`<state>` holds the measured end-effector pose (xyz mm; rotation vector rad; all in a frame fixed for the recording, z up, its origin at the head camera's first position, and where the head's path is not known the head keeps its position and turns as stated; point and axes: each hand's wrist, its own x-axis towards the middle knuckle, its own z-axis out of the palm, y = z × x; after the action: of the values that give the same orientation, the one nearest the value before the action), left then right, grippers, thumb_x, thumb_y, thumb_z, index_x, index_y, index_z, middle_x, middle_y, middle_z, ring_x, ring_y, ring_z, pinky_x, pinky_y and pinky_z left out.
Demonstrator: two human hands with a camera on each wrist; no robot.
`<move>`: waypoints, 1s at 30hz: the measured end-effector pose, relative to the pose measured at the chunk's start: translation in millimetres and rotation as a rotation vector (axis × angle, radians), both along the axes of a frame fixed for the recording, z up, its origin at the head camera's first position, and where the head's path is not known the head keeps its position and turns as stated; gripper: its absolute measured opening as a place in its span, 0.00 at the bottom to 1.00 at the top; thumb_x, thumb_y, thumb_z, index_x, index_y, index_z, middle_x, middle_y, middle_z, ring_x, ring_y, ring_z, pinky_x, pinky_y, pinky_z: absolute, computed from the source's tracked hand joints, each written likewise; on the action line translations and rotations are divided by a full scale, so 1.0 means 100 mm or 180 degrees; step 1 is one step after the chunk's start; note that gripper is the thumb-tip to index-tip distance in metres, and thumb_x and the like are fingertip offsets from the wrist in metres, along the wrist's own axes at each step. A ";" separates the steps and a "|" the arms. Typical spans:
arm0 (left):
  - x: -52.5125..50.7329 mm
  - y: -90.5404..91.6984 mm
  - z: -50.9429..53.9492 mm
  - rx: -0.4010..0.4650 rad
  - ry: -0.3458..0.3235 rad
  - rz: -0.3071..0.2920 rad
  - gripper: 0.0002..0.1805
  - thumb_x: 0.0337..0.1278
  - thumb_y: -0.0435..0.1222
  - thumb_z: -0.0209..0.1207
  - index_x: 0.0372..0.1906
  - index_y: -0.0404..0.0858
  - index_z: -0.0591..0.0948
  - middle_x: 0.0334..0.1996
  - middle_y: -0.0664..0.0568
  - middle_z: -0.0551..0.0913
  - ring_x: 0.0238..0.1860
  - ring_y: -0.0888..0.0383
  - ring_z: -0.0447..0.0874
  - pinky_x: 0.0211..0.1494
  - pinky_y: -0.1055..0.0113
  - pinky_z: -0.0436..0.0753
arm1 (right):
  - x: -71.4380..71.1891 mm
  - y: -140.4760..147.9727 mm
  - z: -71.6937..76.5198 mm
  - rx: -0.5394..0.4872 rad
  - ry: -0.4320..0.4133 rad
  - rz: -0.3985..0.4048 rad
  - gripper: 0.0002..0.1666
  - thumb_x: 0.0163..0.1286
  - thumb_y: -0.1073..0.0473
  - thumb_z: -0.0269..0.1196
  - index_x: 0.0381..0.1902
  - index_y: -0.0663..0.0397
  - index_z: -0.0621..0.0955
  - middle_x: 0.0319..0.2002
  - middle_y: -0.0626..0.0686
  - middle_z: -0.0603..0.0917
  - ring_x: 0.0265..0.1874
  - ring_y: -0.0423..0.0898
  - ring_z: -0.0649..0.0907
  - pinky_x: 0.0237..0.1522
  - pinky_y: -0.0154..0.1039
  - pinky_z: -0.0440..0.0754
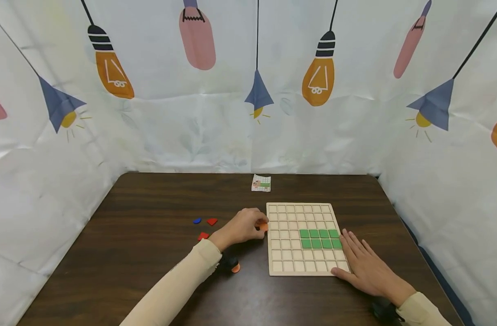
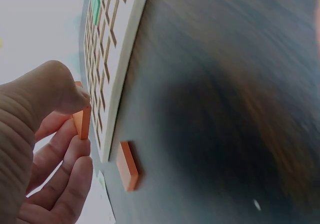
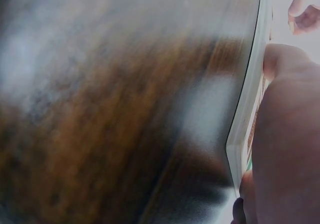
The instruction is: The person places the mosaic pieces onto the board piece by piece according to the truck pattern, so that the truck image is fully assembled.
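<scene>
A pale wooden grid board (image 1: pixel 282 267) lies on the table, with a block of green tiles (image 1: pixel 316 243) in its right-hand cells. At the board's left edge, my left hand (image 1: pixel 245 226) pinches an orange tile (image 2: pixel 81 124) between thumb and fingers. Another orange tile (image 2: pixel 127 166) rests on the table beside the board in the left wrist view. My right hand (image 1: pixel 364 269) lies with straight fingers along the board's right edge, its thumb at the near right corner. Most of the board is hidden behind the hand in the right wrist view.
Two red pieces (image 1: pixel 212 221) and a blue piece (image 1: pixel 197 221) lie left of the board. An orange piece (image 1: pixel 236 268) peeks out below the left wrist. Beyond the board is a small printed card (image 1: pixel 261 183). The dark table (image 1: pixel 150 208) meets a patterned curtain at the back.
</scene>
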<state>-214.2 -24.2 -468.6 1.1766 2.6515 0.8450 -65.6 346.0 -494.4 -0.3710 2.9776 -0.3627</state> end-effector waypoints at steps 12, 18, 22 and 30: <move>0.04 0.24 0.05 -0.0048 0.0034 -0.0149 0.17 0.59 0.37 0.68 0.53 0.37 0.88 0.46 0.50 0.88 0.45 0.57 0.85 0.49 0.65 0.84 | 0.01 0.00 -0.02 0.0033 0.0066 0.0001 0.60 0.71 0.26 0.57 0.83 0.60 0.54 0.84 0.64 0.52 0.82 0.67 0.57 0.76 0.70 0.57; 0.04 0.34 0.06 -0.0047 0.0041 -0.0250 0.17 0.58 0.36 0.66 0.53 0.38 0.88 0.47 0.50 0.88 0.44 0.58 0.84 0.46 0.70 0.82 | -0.01 0.01 -0.03 0.0003 0.0029 -0.0019 0.60 0.71 0.25 0.57 0.84 0.58 0.53 0.84 0.63 0.51 0.82 0.66 0.55 0.76 0.69 0.56; 0.04 0.40 0.04 -0.0059 -0.0030 -0.0313 0.18 0.58 0.36 0.67 0.54 0.39 0.88 0.48 0.50 0.88 0.43 0.61 0.83 0.45 0.73 0.81 | -0.01 0.01 -0.03 0.0039 0.0041 -0.0003 0.60 0.71 0.25 0.56 0.84 0.58 0.53 0.84 0.63 0.51 0.82 0.66 0.56 0.76 0.69 0.55; 0.08 0.52 -0.01 -0.0082 -0.0058 -0.0384 0.19 0.56 0.36 0.65 0.54 0.42 0.88 0.50 0.53 0.88 0.42 0.65 0.78 0.48 0.73 0.76 | -0.01 0.01 -0.03 0.0028 0.0019 -0.0023 0.61 0.71 0.25 0.56 0.84 0.58 0.52 0.84 0.63 0.51 0.82 0.66 0.55 0.77 0.69 0.54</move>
<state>-206.6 27.4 -470.0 1.3009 2.5394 0.7947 -66.2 346.9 -497.5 -0.3612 2.9862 -0.3499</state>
